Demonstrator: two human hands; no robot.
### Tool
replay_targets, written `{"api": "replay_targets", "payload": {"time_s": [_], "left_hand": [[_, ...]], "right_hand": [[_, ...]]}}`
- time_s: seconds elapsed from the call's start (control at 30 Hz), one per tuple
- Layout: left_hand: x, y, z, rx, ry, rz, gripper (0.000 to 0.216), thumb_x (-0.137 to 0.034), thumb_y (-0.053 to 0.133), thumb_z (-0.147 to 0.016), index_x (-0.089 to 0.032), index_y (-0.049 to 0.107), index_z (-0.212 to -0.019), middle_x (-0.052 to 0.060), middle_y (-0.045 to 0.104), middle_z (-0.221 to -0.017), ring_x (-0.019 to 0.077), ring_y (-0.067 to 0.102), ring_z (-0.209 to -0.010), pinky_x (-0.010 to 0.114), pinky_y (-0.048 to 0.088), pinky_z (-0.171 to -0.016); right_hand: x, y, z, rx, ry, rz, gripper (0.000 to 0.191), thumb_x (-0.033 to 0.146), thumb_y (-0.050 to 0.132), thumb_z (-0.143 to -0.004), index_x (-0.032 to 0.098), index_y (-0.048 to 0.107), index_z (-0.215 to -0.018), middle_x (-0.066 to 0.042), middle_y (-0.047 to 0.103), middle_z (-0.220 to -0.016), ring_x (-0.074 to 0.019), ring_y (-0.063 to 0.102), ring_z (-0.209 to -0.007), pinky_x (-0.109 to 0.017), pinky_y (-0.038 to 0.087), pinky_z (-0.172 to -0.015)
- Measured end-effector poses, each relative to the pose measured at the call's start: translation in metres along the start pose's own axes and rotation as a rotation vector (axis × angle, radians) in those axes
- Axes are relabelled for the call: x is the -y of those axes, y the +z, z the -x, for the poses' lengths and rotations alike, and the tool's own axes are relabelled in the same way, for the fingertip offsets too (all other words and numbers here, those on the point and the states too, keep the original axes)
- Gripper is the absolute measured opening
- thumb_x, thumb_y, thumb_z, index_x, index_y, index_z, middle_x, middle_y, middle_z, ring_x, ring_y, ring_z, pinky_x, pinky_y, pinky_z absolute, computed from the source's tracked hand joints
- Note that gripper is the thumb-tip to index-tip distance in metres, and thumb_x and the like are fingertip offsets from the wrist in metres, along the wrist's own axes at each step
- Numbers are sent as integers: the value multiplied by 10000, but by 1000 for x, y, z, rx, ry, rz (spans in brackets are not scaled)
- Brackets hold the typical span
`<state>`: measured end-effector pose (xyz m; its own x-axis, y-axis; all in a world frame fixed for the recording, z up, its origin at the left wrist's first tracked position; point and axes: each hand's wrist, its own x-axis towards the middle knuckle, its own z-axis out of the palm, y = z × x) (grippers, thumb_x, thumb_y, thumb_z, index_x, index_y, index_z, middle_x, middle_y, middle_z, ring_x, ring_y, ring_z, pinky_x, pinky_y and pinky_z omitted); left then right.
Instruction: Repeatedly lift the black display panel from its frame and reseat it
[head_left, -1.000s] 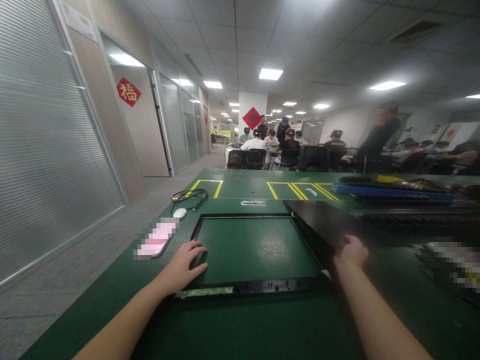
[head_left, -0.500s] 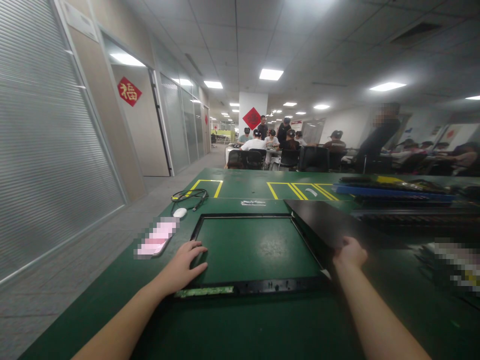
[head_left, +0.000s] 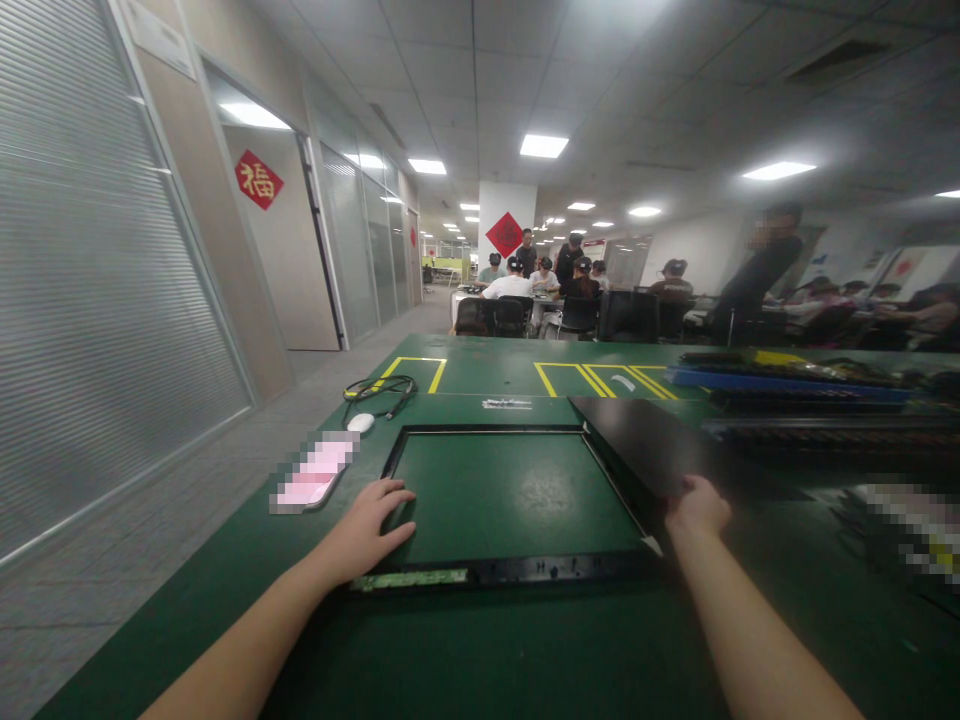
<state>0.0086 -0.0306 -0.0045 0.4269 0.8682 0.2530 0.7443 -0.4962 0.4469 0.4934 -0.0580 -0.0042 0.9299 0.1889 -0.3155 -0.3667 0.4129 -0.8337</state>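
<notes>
A black rectangular frame [head_left: 495,572] lies flat on the green table [head_left: 480,660], with the table surface showing through its opening. My left hand [head_left: 365,532] rests open on the frame's left side, fingers spread over the edge. My right hand [head_left: 697,508] is closed on the near edge of a dark flat panel [head_left: 645,445], which lies tilted just right of the frame. A thin green circuit strip [head_left: 411,579] sits along the frame's near bar.
A white mouse [head_left: 360,423] and a coiled black cable [head_left: 379,392] lie at the back left, a pink blurred item [head_left: 315,475] nearer. Blue and black trays [head_left: 787,385] are stacked at the right. Yellow marked boxes [head_left: 585,378] line the far table. Several people sit and stand beyond.
Almost nothing has changed; both hands keep their places, and the view has shifted very slightly.
</notes>
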Motion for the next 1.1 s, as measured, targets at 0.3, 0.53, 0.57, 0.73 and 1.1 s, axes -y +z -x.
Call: {"api": "replay_targets", "payload": {"time_s": [0.3, 0.53, 0.57, 0.73, 1.1], "left_hand": [[2, 1, 0, 15, -13, 1, 449, -484, 608, -831, -215, 712, -1176, 159, 599, -1359, 364, 496, -1314, 535, 380, -1103], [5, 3, 0, 13, 0, -16, 447, -476, 601, -838, -208, 703, -1181, 166, 592, -1366, 367, 494, -1313, 553, 375, -1102], [4, 3, 0, 18, -1, -20, 448, -469, 600, -839, -203, 702, -1185, 168, 589, -1369, 365, 493, -1315, 548, 371, -1107], [0, 0, 0, 35, -6, -23, 442, -442, 596, -844, -187, 702, -1189, 177, 582, -1370, 360, 498, -1312, 531, 369, -1113], [5, 3, -1, 12, -1, 11, 444, -469, 605, -832, -211, 701, -1181, 167, 596, -1361, 367, 502, -1303, 555, 376, -1096]], "right_hand": [[-7, -2, -30, 118, 202, -7, 246, -10, 544, -581, 181, 505, -731, 15, 594, -725, -149, 603, -608, -304, 562, -538], [-6, -1, -31, 117, 256, -19, 240, -15, 545, -621, 178, 529, -762, 15, 591, -706, -140, 609, -595, -262, 556, -496], [-6, -1, -31, 121, 262, -20, 237, -14, 545, -626, 179, 531, -763, 14, 594, -704, -138, 607, -587, -255, 553, -490], [-6, -2, -31, 153, 283, -35, 220, -11, 529, -659, 183, 538, -762, 9, 612, -700, -132, 615, -582, -248, 565, -506], [-11, -3, -40, 174, 245, -17, 236, -23, 540, -641, 187, 526, -749, 29, 601, -650, -142, 613, -565, -275, 575, -526]]}}
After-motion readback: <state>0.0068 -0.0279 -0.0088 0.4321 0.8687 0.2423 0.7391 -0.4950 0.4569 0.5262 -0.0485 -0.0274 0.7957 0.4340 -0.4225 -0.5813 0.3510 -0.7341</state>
